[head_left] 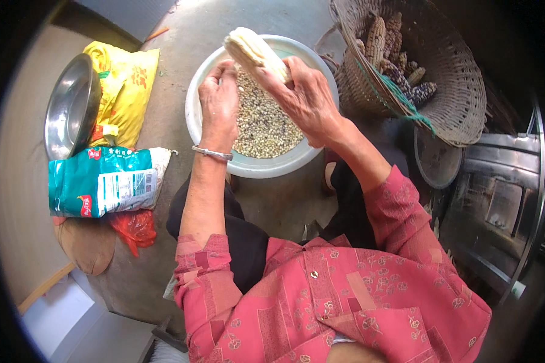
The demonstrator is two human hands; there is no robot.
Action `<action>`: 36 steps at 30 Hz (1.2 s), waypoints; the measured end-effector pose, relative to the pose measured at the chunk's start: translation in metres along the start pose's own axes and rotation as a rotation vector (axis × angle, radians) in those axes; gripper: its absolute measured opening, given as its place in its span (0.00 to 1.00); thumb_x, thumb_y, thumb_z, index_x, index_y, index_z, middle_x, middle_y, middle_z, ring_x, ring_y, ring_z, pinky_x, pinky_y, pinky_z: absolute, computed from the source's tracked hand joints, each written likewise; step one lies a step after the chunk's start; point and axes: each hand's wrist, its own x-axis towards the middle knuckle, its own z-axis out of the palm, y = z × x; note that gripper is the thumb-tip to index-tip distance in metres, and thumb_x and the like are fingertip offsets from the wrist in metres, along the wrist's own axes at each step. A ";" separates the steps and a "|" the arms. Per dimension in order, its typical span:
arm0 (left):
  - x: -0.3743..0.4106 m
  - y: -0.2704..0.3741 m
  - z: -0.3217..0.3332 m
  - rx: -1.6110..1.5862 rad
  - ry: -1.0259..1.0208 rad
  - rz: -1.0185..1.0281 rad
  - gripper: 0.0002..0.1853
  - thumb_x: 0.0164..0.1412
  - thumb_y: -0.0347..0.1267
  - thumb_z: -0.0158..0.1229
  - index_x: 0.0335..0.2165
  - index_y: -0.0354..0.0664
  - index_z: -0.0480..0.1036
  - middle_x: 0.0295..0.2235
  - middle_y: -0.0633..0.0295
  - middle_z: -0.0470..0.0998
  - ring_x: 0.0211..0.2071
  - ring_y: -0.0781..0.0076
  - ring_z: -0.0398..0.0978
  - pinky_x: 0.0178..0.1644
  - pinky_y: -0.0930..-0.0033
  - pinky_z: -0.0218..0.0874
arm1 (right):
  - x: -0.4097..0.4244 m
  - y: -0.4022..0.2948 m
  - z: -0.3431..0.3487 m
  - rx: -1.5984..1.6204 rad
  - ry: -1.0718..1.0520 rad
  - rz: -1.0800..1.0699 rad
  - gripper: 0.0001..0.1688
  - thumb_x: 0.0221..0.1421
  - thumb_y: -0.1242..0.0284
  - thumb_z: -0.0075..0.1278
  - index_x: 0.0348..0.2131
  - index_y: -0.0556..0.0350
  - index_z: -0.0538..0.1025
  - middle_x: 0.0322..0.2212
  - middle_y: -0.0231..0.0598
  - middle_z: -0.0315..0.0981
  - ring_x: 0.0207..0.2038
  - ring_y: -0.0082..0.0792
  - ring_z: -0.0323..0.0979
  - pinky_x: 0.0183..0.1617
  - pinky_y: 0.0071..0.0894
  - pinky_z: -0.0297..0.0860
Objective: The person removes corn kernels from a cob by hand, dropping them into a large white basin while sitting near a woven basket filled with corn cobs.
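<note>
A pale ear of corn [259, 55] slants above a round, light-coloured basin [254, 171]. My right hand [306, 93] grips its lower right end. On the left side of the basin is my left hand [220, 97], its fingers curled and a silver bangle on the wrist. What lies inside those curled fingers is hidden. Loose corn kernels [268, 125], mostly cream with dark ones mixed in, cover the basin's floor.
At upper right a tilted wicker basket [456, 86] holds several dried corn ears [376, 41], some dark-kernelled. A metal bowl [70, 106], a yellow bag [138, 86], a green printed bag [72, 186] and a red plastic bag [136, 229] lie left. A metal appliance [495, 199] stands right.
</note>
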 end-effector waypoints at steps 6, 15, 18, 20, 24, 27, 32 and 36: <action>-0.009 0.013 -0.003 -0.156 -0.379 -0.075 0.25 0.65 0.48 0.48 0.47 0.39 0.70 0.41 0.64 0.75 0.40 0.76 0.72 0.44 0.71 0.64 | 0.025 -0.010 0.002 0.304 0.057 0.604 0.32 0.52 0.50 0.56 0.31 0.65 0.69 0.18 0.50 0.73 0.22 0.41 0.75 0.27 0.37 0.69; -0.003 -0.007 -0.012 -0.418 -0.166 -0.213 0.19 0.63 0.41 0.49 0.45 0.39 0.70 0.39 0.63 0.74 0.41 0.75 0.72 0.45 0.71 0.64 | 0.027 -0.019 0.019 0.348 0.125 0.271 0.28 0.39 0.61 0.62 0.32 0.61 0.66 0.27 0.49 0.68 0.28 0.48 0.72 0.30 0.41 0.69; -0.008 0.003 -0.018 -0.609 -0.267 -0.267 0.23 0.65 0.44 0.39 0.49 0.40 0.68 0.45 0.62 0.74 0.47 0.69 0.71 0.54 0.65 0.60 | 0.033 -0.019 -0.005 0.702 0.004 0.393 0.23 0.49 0.58 0.56 0.31 0.62 0.69 0.23 0.50 0.66 0.27 0.49 0.69 0.31 0.43 0.64; -0.014 0.007 -0.018 -0.677 -0.236 -0.338 0.24 0.64 0.46 0.39 0.46 0.41 0.70 0.41 0.62 0.76 0.43 0.67 0.73 0.49 0.64 0.63 | 0.032 -0.015 0.002 0.867 0.112 0.505 0.23 0.60 0.58 0.46 0.27 0.64 0.70 0.19 0.53 0.65 0.26 0.51 0.68 0.32 0.46 0.62; -0.028 0.015 -0.013 -0.628 -0.302 -0.482 0.32 0.61 0.58 0.40 0.39 0.40 0.71 0.26 0.63 0.73 0.24 0.72 0.70 0.27 0.70 0.63 | 0.036 -0.006 -0.002 0.888 0.090 0.820 0.33 0.68 0.53 0.26 0.28 0.64 0.68 0.22 0.55 0.66 0.28 0.55 0.67 0.35 0.49 0.61; -0.038 0.023 -0.008 -0.564 -0.307 -0.501 0.35 0.60 0.63 0.38 0.36 0.42 0.70 0.23 0.65 0.70 0.19 0.74 0.68 0.22 0.74 0.60 | 0.035 -0.007 0.004 0.853 0.134 0.790 0.35 0.67 0.47 0.27 0.30 0.59 0.68 0.16 0.30 0.59 0.21 0.22 0.57 0.28 0.27 0.59; -0.045 0.023 -0.009 -0.539 -0.392 -0.564 0.34 0.61 0.65 0.36 0.38 0.47 0.68 0.22 0.67 0.70 0.15 0.76 0.67 0.18 0.76 0.60 | 0.038 -0.011 -0.008 1.071 0.065 0.851 0.39 0.66 0.46 0.24 0.31 0.65 0.70 0.28 0.55 0.70 0.32 0.51 0.68 0.40 0.44 0.63; -0.050 0.021 -0.002 -0.374 -0.363 -0.450 0.34 0.62 0.64 0.33 0.34 0.46 0.70 0.22 0.67 0.70 0.17 0.77 0.66 0.19 0.75 0.56 | 0.035 -0.014 -0.005 1.029 0.101 0.778 0.39 0.66 0.46 0.24 0.33 0.65 0.71 0.29 0.54 0.71 0.32 0.52 0.70 0.40 0.45 0.64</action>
